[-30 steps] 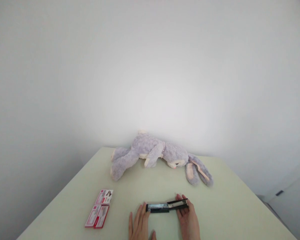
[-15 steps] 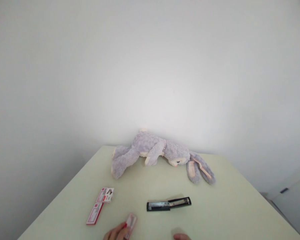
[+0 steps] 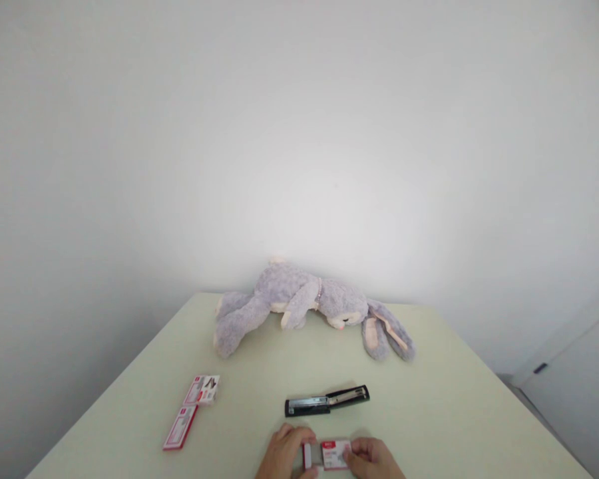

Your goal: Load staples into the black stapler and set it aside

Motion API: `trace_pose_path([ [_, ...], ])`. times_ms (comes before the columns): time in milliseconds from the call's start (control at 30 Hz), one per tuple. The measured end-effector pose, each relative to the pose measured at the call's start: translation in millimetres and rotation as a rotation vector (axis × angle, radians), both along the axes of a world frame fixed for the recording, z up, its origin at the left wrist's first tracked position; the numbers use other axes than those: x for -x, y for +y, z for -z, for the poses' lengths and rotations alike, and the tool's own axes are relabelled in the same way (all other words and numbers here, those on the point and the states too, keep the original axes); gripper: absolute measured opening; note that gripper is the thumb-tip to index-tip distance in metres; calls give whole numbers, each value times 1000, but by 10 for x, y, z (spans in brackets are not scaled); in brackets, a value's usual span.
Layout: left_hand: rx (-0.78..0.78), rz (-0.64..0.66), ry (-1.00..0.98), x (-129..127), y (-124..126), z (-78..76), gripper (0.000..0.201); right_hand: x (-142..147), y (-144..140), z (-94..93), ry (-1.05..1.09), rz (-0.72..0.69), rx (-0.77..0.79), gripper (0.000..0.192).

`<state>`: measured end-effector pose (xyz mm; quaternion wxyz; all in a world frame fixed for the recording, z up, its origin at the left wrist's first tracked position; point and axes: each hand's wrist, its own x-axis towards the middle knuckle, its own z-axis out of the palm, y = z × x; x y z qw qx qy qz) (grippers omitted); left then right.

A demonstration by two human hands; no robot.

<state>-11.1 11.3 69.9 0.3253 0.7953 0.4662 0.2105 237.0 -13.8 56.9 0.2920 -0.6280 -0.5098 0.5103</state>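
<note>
Both my hands hold a small red and white staple box (image 3: 332, 454) low at the table's front edge. My left hand (image 3: 283, 454) grips its left end, and my right hand (image 3: 372, 459) grips its right end. The box looks slid partly apart. Just beyond it a black stapler (image 3: 326, 401) lies folded out flat on the pale green table (image 3: 449, 399), untouched.
Two more red and white staple boxes (image 3: 202, 390) (image 3: 180, 428) lie at the front left. A grey plush rabbit (image 3: 309, 308) lies on its side along the table's far edge by the white wall. A white door (image 3: 579, 392) stands at the right.
My hands let go of the stapler. My left hand took one staple box from the left pile and brought it to the middle, where both hands now hold it.
</note>
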Motion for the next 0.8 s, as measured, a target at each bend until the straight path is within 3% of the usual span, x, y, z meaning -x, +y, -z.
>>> trace_pose_path([
  [167,-14,-17,-40,70,-48,51,64,-111,10,-315,-356,4,-147,30],
  [300,-32,-4,-60,64,-54,77,68,195,89,-563,-599,-200,-291,22],
  [500,-42,8,-53,84,-22,146,62,569,271,-652,-689,-430,-374,24],
  [633,-42,16,-47,79,16,218,60,383,267,-664,-612,-451,-401,24],
  [800,-60,4,-14,121,35,224,59,-148,145,-510,-521,-401,-341,28],
])
